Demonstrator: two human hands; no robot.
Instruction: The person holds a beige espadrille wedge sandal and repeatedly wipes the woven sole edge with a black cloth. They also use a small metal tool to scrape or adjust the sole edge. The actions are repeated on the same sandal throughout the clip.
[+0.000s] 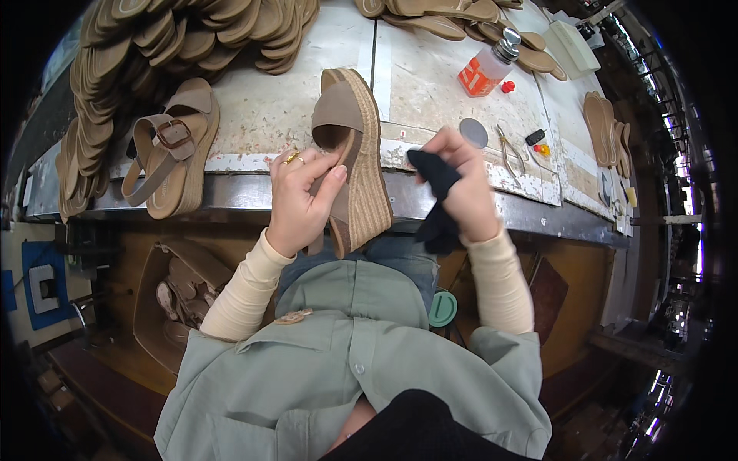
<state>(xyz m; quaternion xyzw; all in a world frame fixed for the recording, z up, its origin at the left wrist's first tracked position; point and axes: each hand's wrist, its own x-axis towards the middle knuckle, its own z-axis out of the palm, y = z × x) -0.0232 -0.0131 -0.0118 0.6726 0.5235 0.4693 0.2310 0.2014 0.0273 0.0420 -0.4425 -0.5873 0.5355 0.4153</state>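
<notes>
A taupe wedge sandal (370, 161) with a woven rope-like side is tilted up at the table's front edge, its toe pointing away from me. My left hand (304, 188) grips it by the strap and inner side, thumb and fingers closed; a gold-coloured ring shows on one finger. To the right of the sandal, my right hand (463, 184) pinches a black cloth (437, 175) that hangs down from the fingers. The cloth is apart from the sandal. A second sandal (175, 150), with a buckled strap, stands at the left on the table edge.
Stacked tan insoles (177, 34) fill the back left. At the right are a bottle with a red label (487, 71), a grey disc (473, 133), pliers (509, 150) and more insoles (600, 127). Below the table's metal edge (246, 192), a box (146, 300) holds sandal parts.
</notes>
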